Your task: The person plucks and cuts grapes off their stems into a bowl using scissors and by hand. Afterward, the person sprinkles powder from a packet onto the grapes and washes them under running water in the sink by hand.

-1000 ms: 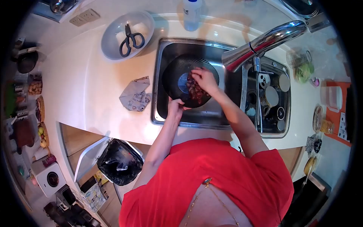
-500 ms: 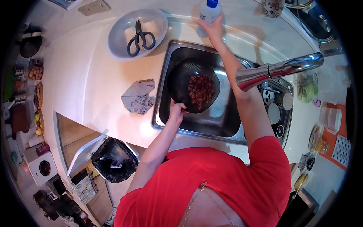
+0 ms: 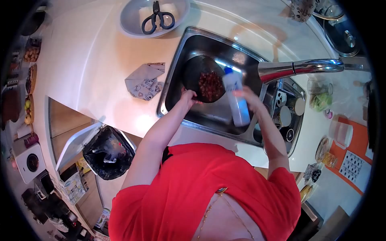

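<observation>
One dark bowl (image 3: 193, 71) is held at its near rim over one sink (image 3: 213, 114) by the gripping fingers of the left hand (image 3: 188, 99); the right hand (image 3: 250, 99) has its fingers closed around one blue-capped bottle (image 3: 237, 104). Red pieces (image 3: 211, 85) (too bunched to count) lie in the bowl. One pair of scissors (image 3: 155, 21) tops one pale bowl (image 3: 128, 18).

Two hands (image 3: 187, 99) (image 3: 251, 99), one bottle (image 3: 237, 102), one dark bowl (image 3: 192, 76) and one faucet (image 3: 301, 68) show.

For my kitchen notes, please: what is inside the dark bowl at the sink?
Small dark-red pieces lie heaped inside the dark bowl. The bowl's surface under them is covered, so I cannot see it.
</observation>
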Demonstrator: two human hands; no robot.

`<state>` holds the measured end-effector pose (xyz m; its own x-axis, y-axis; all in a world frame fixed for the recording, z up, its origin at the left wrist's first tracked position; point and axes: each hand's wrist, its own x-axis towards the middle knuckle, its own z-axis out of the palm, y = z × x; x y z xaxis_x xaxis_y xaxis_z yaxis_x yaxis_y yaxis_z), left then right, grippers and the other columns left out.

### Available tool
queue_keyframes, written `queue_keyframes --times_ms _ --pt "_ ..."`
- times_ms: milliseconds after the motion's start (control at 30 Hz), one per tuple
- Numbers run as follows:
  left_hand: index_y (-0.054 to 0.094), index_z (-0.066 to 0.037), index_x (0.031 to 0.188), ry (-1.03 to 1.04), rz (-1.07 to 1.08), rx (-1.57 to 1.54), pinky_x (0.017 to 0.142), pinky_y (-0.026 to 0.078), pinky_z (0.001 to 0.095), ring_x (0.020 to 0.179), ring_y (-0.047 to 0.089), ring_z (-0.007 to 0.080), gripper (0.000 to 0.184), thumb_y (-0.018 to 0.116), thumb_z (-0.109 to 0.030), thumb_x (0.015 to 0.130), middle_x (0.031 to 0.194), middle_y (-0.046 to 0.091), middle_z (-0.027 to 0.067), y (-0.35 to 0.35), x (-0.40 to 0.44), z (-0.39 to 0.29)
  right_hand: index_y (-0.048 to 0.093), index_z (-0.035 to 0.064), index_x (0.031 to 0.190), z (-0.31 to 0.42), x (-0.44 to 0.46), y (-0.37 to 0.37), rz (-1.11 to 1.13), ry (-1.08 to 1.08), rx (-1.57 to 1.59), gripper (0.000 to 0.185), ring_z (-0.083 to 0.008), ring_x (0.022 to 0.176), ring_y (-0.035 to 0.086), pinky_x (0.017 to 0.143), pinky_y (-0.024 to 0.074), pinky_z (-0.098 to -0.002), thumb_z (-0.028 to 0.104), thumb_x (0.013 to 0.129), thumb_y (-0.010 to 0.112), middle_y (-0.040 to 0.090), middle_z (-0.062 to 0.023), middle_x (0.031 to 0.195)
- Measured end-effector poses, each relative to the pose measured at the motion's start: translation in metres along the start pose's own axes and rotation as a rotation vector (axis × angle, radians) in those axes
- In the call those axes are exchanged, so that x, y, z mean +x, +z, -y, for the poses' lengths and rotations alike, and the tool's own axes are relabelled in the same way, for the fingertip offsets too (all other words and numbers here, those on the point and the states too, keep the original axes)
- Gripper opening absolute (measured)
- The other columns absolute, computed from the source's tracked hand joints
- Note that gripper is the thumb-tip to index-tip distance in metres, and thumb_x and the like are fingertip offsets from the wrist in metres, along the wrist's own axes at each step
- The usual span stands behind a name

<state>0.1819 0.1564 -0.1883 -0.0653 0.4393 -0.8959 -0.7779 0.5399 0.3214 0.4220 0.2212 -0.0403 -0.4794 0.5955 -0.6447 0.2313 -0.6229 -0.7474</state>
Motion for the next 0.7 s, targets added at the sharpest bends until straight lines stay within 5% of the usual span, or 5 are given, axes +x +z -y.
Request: queue_keyframes --times_ms 200,267,367,500,700 --pt "0.015 -0.024 0.137 0.079 -0.059 0.011 0.067 0.039 0.0749 0.104 0.044 0.0527 0.077 0.043 0.011 0.074 0.134 0.029 0.0201 -0.006 0.062 0.013 0.053 0.0047 0.112 -0.025 -0.064 0.03 -0.11 0.528 0.237 0.061 -0.0189 0.082 0.059 0.07 0.048 -0.0318 0.044 0.069 0.07 0.06 -0.0101 0.094" --pt "0.022 -0.015 0.137 -0.154 -0.019 0.057 0.071 0.037 0.0754 0.11 0.042 0.0506 0.066 0.051 0.001 0.08 0.135 0.029 0.0203 -0.014 0.076 0.017 0.053 0.0053 0.111 -0.026 -0.064 0.041 -0.125 0.52 0.245 0.06 -0.0191 0.079 0.06 0.067 0.0485 -0.0317 0.045 0.07 0.07 0.06 -0.0097 0.092" --pt "0.024 -0.004 0.134 -0.156 -0.055 0.302 0.079 0.036 0.0724 0.114 0.034 0.0551 0.058 0.052 -0.011 0.083 0.14 0.021 0.0251 -0.014 0.078 0.024 0.054 0.0063 0.108 -0.038 -0.056 0.041 -0.138 0.514 0.272 0.057 -0.0187 0.073 0.06 0.061 0.049 -0.031 0.046 0.07 0.069 0.061 -0.0083 0.087" --pt "0.032 -0.008 0.131 -0.22 -0.206 0.333 0.076 0.036 0.0745 0.112 0.04 0.0495 0.061 0.059 -0.008 0.077 0.136 0.03 0.018 0.006 0.038 0.01 0.054 0.0072 0.105 -0.038 -0.047 0.039 -0.119 0.521 0.303 0.05 -0.0174 0.066 0.06 0.055 0.0486 -0.0293 0.043 0.073 0.068 0.061 -0.0059 0.082" --pt "0.034 -0.008 0.128 -0.215 -0.152 0.538 0.062 0.044 0.0584 0.088 0.05 0.0413 0.065 0.062 -0.01 0.07 0.132 0.034 0.0171 0.006 -0.023 0.003 0.054 0.0072 0.104 -0.059 -0.046 0.035 -0.096 0.506 0.347 0.048 -0.0171 0.067 0.06 0.056 0.0483 -0.0298 0.043 0.075 0.066 0.06 -0.0064 0.081"
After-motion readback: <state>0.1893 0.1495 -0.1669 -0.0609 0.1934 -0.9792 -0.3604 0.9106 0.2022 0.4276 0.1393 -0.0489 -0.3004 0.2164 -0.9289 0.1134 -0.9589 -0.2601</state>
